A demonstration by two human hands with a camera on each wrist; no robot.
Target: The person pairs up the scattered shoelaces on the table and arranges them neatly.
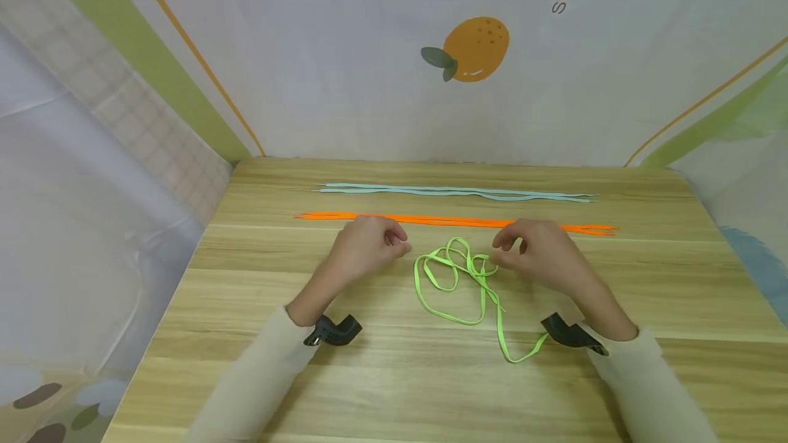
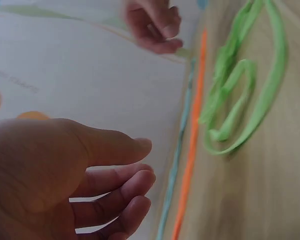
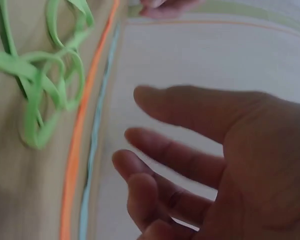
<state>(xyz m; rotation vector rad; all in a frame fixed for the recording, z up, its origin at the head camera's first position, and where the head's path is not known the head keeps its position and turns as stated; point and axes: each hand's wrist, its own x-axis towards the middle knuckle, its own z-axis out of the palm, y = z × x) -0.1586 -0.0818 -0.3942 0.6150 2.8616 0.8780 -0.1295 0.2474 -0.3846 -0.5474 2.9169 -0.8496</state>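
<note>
A neon green shoelace lies in loose loops on the table between the two hands, one tail running toward the right wrist. My left hand hovers left of the loops, fingers loosely bent with a gap to the thumb; the left wrist view shows nothing between them. On the other side my right hand has its fingertips right at the edge of the loops in the head view. In the right wrist view its thumb and fingers are apart and hold nothing. Orange shoelaces stretch straight behind both hands.
Farther back, light blue shoelaces lie straight, alongside the orange ones. The wooden table meets a printed white cloth at its far edge. Dark wrist mounts stick out from both sleeves.
</note>
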